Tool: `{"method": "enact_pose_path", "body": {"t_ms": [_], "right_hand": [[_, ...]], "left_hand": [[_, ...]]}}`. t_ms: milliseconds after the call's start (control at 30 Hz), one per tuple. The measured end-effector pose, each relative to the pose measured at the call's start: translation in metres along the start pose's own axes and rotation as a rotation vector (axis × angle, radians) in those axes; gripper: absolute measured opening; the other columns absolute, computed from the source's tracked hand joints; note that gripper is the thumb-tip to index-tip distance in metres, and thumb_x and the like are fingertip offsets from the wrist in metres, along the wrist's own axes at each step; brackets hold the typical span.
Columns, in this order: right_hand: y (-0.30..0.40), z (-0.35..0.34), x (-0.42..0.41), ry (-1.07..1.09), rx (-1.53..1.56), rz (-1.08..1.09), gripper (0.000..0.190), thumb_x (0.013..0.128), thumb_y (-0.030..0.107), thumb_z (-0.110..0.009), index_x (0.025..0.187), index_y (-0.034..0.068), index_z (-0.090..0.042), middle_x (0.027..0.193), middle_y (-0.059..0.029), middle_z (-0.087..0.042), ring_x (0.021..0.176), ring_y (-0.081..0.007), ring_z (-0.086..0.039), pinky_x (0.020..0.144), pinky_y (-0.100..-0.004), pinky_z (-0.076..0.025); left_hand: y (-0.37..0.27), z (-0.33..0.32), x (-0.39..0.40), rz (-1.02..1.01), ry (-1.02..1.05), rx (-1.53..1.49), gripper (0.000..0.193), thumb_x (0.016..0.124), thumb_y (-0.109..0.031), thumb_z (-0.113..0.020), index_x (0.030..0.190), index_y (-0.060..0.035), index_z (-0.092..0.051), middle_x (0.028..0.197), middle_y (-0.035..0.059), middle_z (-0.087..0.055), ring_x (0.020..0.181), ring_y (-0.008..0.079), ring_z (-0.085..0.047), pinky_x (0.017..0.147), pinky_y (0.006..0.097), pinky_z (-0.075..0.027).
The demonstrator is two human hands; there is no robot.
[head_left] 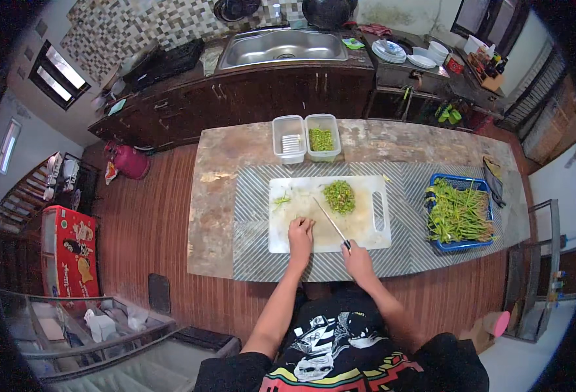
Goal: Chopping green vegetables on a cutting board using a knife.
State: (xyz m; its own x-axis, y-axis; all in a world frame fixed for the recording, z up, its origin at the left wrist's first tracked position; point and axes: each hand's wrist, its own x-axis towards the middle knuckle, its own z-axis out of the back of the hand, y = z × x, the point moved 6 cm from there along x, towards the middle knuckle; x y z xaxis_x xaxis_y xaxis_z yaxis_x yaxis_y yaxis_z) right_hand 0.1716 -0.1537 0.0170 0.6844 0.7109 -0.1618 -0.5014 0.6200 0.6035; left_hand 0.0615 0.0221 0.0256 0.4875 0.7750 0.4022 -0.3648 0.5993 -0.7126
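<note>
My right hand (356, 259) grips the black handle of a kitchen knife (332, 220), whose blade points up and left over a white plastic cutting board (361, 235). My left hand (301, 237) rests on the board left of the blade with its fingers bent down. Whether something small is pinched under those fingertips cannot be made out. Beyond the knife lies a heap of chopped green vegetable (339, 197). A few cut stem pieces (282, 199) are scattered at the board's far left.
A blue plastic basket (437, 245) of uncut leafy greens (459, 213) stands at the right. Behind the board are an unfilled clear plastic container (288, 125) and another container (332, 156) holding chopped greens (321, 140). A striped mat (253, 220) covers part of the table (212, 210).
</note>
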Motion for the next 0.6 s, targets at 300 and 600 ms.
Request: {"method": "enact_pose_path", "body": {"t_ms": [300,600], "right_hand": [[0.0,-0.001,-0.017,0.112,0.049,0.094,0.038,0.1,0.036,-0.059,0.096,-0.002,-0.062,0.076,-0.029,-0.067,0.074,-0.0507,-0.066,0.064,-0.058,-0.053],[0.005,-0.006,-0.023,0.094,-0.082,0.032,0.038,0.1,0.037,-0.058,0.102,-0.001,-0.061,0.078,-0.0292,-0.067,0.073,-0.051,-0.067,0.064,-0.0587,-0.054]], "left_hand": [[0.003,0.0,-0.002,0.012,0.023,0.008,0.012,0.085,-0.007,-0.075,0.093,0.002,-0.075,0.091,0.0201,-0.069,0.087,0.0369,-0.065,0.078,0.0431,-0.052],[0.006,-0.001,0.0,0.012,0.058,0.024,0.01,0.084,0.0,-0.069,0.092,0.0039,-0.073,0.086,0.0208,-0.065,0.084,0.0388,-0.062,0.077,0.0452,-0.051]]}}
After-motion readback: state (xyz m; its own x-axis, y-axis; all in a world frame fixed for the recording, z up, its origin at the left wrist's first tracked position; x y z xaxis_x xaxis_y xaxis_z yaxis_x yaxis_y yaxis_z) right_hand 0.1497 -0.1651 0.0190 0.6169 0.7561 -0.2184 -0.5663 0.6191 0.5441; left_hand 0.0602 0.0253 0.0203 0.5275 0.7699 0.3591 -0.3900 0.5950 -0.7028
